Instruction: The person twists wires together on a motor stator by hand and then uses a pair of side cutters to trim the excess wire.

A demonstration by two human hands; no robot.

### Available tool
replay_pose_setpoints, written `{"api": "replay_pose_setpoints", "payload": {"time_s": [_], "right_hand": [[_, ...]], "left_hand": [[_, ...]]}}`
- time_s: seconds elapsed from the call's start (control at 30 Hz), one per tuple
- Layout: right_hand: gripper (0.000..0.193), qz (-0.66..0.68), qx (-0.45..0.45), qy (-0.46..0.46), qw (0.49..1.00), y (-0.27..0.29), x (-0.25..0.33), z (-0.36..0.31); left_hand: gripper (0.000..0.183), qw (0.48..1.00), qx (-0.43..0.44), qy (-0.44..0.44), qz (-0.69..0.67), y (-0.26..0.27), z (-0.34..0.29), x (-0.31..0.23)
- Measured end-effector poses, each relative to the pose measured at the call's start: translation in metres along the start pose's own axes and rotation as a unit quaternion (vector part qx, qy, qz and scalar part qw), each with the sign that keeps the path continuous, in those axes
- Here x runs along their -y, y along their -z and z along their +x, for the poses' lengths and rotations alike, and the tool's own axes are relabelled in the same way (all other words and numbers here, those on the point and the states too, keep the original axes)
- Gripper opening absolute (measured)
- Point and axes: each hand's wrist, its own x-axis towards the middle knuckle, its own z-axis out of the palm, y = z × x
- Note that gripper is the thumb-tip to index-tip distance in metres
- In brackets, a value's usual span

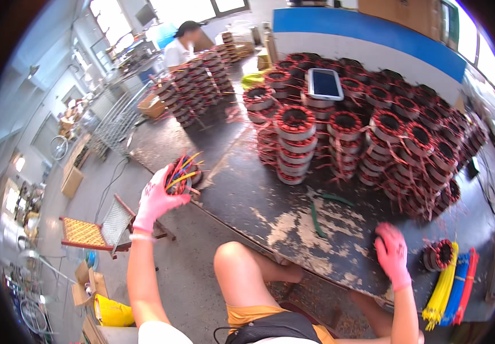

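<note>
Site: workshop. Evidence: scuffed workbench (233,200) beneath right hand (392,255); pliers (315,220) left of it; stacks of wire-wound rings (296,146) beyond; bundled coloured tubing (457,289) to its right. Far past left hand (157,198): co-worker (175,55) beside further stacks (193,89).

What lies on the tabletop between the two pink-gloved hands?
In the head view, green-handled pliers lie open on the worn tabletop between the left hand and the right hand.
</note>
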Motion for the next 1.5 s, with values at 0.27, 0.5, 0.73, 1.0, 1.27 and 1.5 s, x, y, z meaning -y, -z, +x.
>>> {"api": "replay_pose_setpoints", "payload": {"time_s": [0.27, 0.5, 0.73, 1.0, 1.27, 1.5], "right_hand": [[0.033, 0.007, 0.06, 0.001, 0.998, -0.017, 0.057, -0.023], [0.036, -0.015, 0.074, 0.008, 0.997, -0.018, 0.057, -0.019], [0.037, -0.023, 0.081, 0.0, 0.996, -0.021, 0.06, -0.02], [0.037, -0.016, 0.075, 0.008, 0.997, -0.021, 0.058, -0.018], [0.036, -0.019, 0.077, 0.007, 0.997, -0.018, 0.057, -0.019], [0.036, -0.022, 0.077, 0.009, 0.997, -0.02, 0.064, -0.019]], "left_hand": [[0.105, 0.989, -0.011, 0.077, -0.122, -0.019, 0.068, 0.076], [0.107, 0.993, 0.012, 0.106, -0.058, -0.051, 0.098, 0.083], [0.103, 0.993, -0.002, 0.115, -0.013, -0.069, 0.094, 0.089], [0.088, 0.985, -0.043, 0.113, -0.119, -0.055, 0.092, 0.088], [0.062, 0.984, -0.006, 0.08, -0.158, -0.055, 0.09, 0.075], [0.056, 0.977, -0.009, 0.05, -0.208, -0.065, 0.085, 0.097]]}}
